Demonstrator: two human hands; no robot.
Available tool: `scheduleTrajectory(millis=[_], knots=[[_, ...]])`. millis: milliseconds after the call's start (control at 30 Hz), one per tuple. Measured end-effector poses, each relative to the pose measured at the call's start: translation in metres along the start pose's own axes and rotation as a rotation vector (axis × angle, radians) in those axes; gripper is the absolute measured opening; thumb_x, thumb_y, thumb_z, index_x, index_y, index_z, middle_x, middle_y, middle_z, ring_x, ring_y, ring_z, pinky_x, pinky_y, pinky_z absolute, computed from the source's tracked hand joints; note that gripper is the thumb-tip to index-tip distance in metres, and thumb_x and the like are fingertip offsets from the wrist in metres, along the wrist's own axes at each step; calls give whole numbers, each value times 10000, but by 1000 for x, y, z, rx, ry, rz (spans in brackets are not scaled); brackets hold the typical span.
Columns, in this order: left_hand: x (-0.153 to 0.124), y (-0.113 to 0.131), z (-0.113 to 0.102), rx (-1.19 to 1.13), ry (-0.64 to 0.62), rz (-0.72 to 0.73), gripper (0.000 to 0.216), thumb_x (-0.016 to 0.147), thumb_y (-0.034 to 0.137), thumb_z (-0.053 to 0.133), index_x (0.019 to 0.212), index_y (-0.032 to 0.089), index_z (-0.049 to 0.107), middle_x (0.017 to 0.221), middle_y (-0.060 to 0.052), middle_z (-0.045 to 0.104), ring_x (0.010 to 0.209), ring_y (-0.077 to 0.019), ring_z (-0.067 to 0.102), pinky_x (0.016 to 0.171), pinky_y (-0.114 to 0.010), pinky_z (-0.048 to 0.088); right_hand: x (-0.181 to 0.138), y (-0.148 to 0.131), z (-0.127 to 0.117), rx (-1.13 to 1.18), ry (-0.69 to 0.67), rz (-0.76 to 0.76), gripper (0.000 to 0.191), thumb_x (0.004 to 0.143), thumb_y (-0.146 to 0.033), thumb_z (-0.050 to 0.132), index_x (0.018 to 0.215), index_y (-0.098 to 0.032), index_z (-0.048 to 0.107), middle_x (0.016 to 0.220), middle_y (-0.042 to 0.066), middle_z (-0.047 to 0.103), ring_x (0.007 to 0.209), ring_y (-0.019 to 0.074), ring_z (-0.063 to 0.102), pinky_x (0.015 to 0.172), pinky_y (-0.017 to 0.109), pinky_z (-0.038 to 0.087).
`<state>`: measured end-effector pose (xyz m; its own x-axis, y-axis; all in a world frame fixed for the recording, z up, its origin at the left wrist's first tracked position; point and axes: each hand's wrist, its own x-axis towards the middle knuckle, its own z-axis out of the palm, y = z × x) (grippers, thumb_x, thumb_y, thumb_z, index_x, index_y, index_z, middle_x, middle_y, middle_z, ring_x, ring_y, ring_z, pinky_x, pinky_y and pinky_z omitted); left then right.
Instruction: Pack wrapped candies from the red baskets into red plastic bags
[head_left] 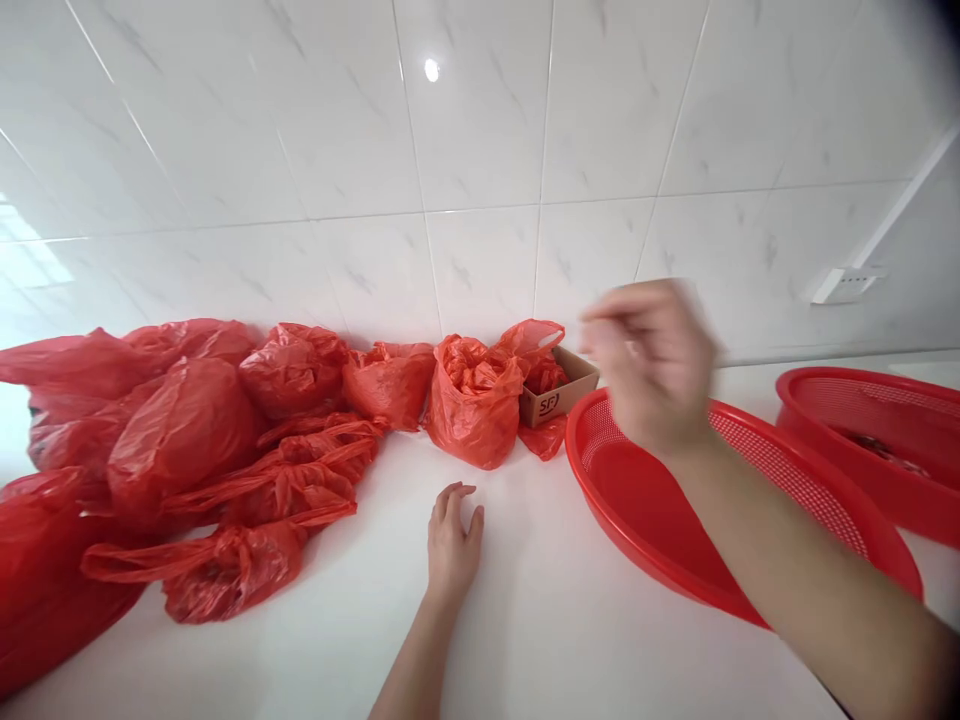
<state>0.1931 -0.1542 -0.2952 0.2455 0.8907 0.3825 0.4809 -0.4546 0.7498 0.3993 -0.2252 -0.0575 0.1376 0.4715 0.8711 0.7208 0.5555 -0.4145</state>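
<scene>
My left hand (454, 545) rests on the white tabletop (525, 590) with thumb and fingers apart, holding nothing. Raised over the left rim of a red plastic basket (652, 510), my right hand (656, 365) is blurred by motion. Its fingers are curled in towards the thumb, and I see nothing in them. My right forearm hides part of the basket, whose visible inside is bare. Beyond my left hand stands a bulging red plastic bag (476, 405).
Several filled red bags (184, 430) crowd the left side. Tied bags (232, 570) lie in front of them. A small cardboard box (551, 403) sits by the tiled wall (480, 130). At the far right, another red basket (855, 480) holds small dark pieces.
</scene>
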Motion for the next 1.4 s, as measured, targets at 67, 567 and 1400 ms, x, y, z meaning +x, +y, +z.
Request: scheduleTrajectory(millis=[67,567,1400], knots=[[0,1,0,0,12,-3,224,880,268,532,1087,275,616,1234,-83,597,824,-197,641,727,-374,533,22,37,19,-228,-228,80,93,914,-252,543,878,-230,627,833,-10,649,769,146,606,698,291,485],[11,-2,2,16,21,-57,201,888,308,501,1042,298,629,1169,-69,615,684,-194,607,680,-392,509,53,207,86,-555,-460,269,261,938,-298,596,1146,-143,621,1161,87,633,1030,211,618,906,435,513],[-76,68,-81,-162,172,-24,292,901,386,545,1159,271,617,1426,-85,457,1358,-293,403,1115,-485,333,-157,-43,18,-363,-888,-202,162,923,-153,504,954,-155,663,938,51,687,789,176,520,808,352,375]])
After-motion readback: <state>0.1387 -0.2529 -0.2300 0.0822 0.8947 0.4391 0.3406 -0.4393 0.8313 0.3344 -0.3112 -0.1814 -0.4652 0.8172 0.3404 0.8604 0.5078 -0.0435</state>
